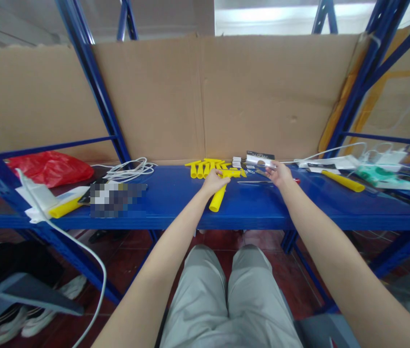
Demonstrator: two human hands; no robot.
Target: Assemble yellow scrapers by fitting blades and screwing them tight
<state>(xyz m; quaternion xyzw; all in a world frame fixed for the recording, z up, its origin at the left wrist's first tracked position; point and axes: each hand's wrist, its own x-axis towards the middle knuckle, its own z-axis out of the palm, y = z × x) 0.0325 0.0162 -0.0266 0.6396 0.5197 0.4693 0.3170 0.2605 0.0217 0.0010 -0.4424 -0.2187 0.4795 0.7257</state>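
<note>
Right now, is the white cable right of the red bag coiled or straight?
Coiled: the white cable lies in overlapping loops on the blue table.

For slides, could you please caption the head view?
Left hand holding yellow T-shaped tool, right hand holding silver sheet.

Watching remotely, I get a bright view with washed-out glare [273, 14] at one o'clock, faint sheen on the tabletop [251, 205], dim shadow over the floor [121, 256] at eight o'clock, fine detail looking soft, a pixelated patch [116, 199] toward nine o'clock, and wide-angle stretching along the outer edges.
</note>
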